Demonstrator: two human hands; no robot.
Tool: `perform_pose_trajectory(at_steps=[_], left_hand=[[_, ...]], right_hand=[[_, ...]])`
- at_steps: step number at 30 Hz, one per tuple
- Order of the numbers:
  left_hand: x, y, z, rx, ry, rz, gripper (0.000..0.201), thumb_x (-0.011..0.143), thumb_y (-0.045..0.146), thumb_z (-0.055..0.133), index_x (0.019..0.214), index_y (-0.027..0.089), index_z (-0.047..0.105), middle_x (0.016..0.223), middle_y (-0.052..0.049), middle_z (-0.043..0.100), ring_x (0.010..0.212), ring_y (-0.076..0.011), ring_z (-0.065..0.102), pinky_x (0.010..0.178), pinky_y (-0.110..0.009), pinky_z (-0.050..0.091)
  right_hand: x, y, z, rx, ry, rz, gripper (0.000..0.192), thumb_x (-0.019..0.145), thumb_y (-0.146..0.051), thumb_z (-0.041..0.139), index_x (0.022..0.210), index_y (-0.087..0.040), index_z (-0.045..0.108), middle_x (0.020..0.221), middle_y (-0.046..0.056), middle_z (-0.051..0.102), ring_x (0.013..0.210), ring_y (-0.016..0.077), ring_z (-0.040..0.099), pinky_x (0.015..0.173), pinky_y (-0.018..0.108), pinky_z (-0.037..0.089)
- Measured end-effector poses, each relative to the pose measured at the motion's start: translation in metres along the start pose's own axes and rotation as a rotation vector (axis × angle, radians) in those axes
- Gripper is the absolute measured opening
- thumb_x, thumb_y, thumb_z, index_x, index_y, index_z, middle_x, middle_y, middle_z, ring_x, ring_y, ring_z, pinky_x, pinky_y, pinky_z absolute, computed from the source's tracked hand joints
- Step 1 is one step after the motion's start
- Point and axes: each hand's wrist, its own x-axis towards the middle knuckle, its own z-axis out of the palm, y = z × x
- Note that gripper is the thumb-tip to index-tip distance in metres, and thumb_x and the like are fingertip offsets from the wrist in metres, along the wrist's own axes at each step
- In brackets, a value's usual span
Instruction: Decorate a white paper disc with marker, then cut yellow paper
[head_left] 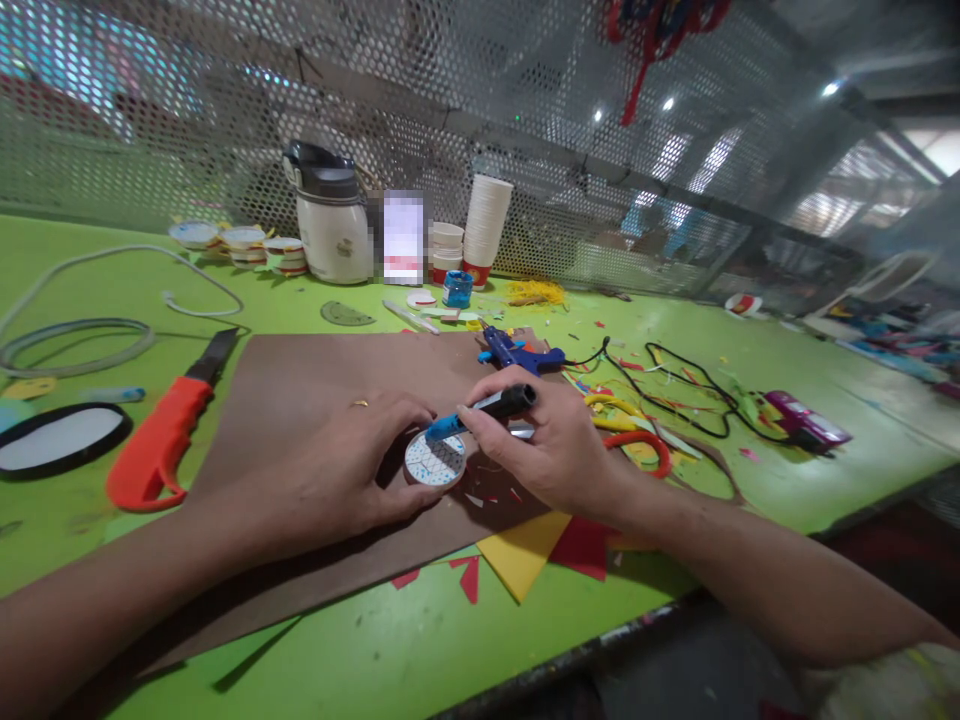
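A small white round piece, which looks like a cut-off paper cup base, lies on the brown board. Thin crossing lines and blue dots cover its top. My left hand steadies it, fingers at the far side and thumb at the near rim. In my right hand is a blue marker with a black end, tilted, its tip on or just over the round piece's top. A silvery strip shows by the right fingers; what it is I cannot tell.
A blue glue gun, its black cord and orange-handled scissors lie beyond my right hand. A red-handled saw-like knife lies left. Behind stand a white jug, stacked paper cups and a blue paint jar.
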Motion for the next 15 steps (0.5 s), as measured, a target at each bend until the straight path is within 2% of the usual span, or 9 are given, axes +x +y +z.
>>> perform_pose_trajectory(at_steps=[5,15], left_hand=[[0.001,-0.001,0.001,0.037,-0.004,-0.003,0.040,0.080,0.050,0.064,0.108,0.022,0.064,0.103,-0.008,0.069,0.092,-0.0280,0.062,0.078,-0.040,0.048],[0.001,0.005,-0.004,0.056,-0.028,-0.018,0.039,0.081,0.053,0.062,0.106,0.022,0.064,0.101,-0.006,0.070,0.089,-0.0271,0.063,0.078,-0.039,0.047]], right_hand=[[0.001,-0.002,-0.001,0.019,0.025,0.016,0.011,0.090,-0.029,0.064,0.086,-0.019,0.062,0.074,-0.001,0.065,0.061,0.0109,0.058,0.059,0.024,0.046],[0.004,-0.010,-0.010,0.067,0.199,0.075,0.013,0.089,-0.030,0.065,0.081,-0.020,0.062,0.059,-0.005,0.058,0.050,0.0099,0.050,0.050,0.025,0.043]])
